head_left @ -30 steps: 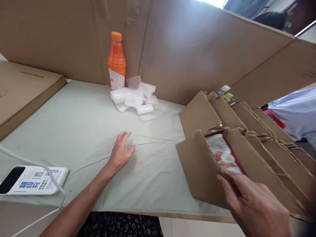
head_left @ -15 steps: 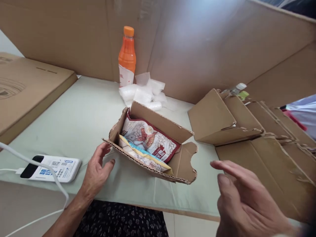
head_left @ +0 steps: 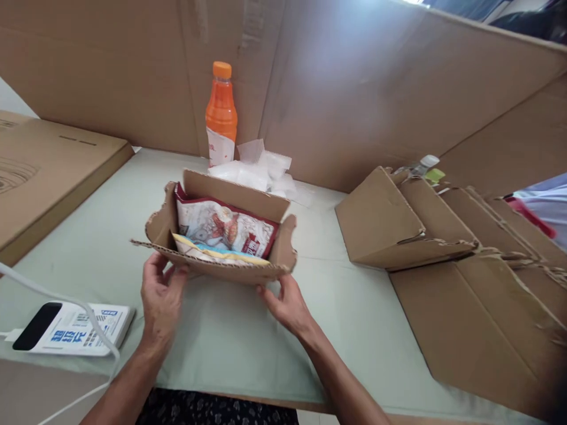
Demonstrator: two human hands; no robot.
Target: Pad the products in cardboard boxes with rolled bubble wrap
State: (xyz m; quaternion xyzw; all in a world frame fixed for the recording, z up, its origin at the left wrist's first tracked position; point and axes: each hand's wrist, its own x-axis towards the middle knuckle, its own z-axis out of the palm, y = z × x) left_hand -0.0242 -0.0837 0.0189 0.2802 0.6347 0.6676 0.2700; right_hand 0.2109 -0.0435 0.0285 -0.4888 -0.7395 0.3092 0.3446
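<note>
An open cardboard box (head_left: 221, 270) sits on the pale green table cover in front of me. Inside it lean a dark red and white food pouch (head_left: 221, 227) and, in front of that, a yellow-edged pouch (head_left: 217, 252) with light blue on it. My left hand (head_left: 163, 295) grips the box's lower left front corner, thumb against the front wall. At the lower right corner, my right hand (head_left: 286, 304) holds the box with thumb in front; its other fingertips are partly hidden behind the box.
An orange drink bottle (head_left: 221, 118) stands at the back beside crumpled clear plastic packing (head_left: 261, 174). More open cardboard boxes (head_left: 381, 218) fill the right side. On the left are a white power bank (head_left: 75, 330) with a cable and a large flat carton (head_left: 57, 171). Cardboard panels (head_left: 354, 88) wall the back.
My right hand has come in from the right and taken hold of the box's right end. The box has shifted left and turned a little, with my left hand on its left end.
</note>
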